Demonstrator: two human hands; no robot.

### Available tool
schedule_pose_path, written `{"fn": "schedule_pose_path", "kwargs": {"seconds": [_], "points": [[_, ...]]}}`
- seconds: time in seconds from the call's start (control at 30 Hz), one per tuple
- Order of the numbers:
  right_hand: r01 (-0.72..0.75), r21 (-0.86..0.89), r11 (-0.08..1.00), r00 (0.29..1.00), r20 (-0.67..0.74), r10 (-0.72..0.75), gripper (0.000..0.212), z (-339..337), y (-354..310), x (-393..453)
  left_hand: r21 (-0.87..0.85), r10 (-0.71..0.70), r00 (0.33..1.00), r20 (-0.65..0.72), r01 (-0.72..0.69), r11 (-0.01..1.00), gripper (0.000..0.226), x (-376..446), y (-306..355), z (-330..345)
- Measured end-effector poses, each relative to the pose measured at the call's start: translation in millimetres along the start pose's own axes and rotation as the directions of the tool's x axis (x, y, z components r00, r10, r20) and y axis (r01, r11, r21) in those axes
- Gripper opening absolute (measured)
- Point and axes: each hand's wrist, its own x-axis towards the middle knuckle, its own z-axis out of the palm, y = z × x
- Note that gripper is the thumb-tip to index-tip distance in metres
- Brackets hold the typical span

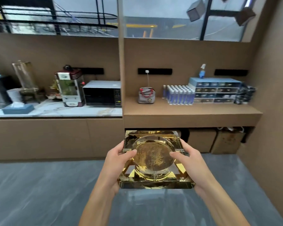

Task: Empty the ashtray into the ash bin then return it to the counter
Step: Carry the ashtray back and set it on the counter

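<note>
A large square ashtray (153,160) of gold-tinted glass with a round bowl is held in front of me above the grey floor. My left hand (118,160) grips its left side, thumb on the rim. My right hand (189,158) grips its right side the same way. The bowl looks stained, with no butts visible in it. Ahead stands a brown counter (191,110), and to its left a marble-topped counter (59,110). No ash bin is in view.
On the marble counter stand a microwave (103,93), a popcorn machine (70,88) and a tissue box (18,108). The brown counter carries a small bag (146,95), several water bottles (178,95) and drawer units (217,92). Cardboard boxes (227,141) sit underneath.
</note>
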Motion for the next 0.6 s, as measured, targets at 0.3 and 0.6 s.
{"fn": "schedule_pose_path", "kwargs": {"seconds": [0.3,0.6], "points": [[0.035,-0.008,0.999,0.98,0.199,-0.033,0.046,117,-16,115,-0.003,-0.015,0.986,-0.166,0.014,1.0,0.056,86,24,-103],[0.043,0.034,0.999,0.924,0.378,-0.052,0.048,227,-26,195,-0.049,-0.017,0.938,-0.347,0.0,0.999,0.042,138,24,-195]]}}
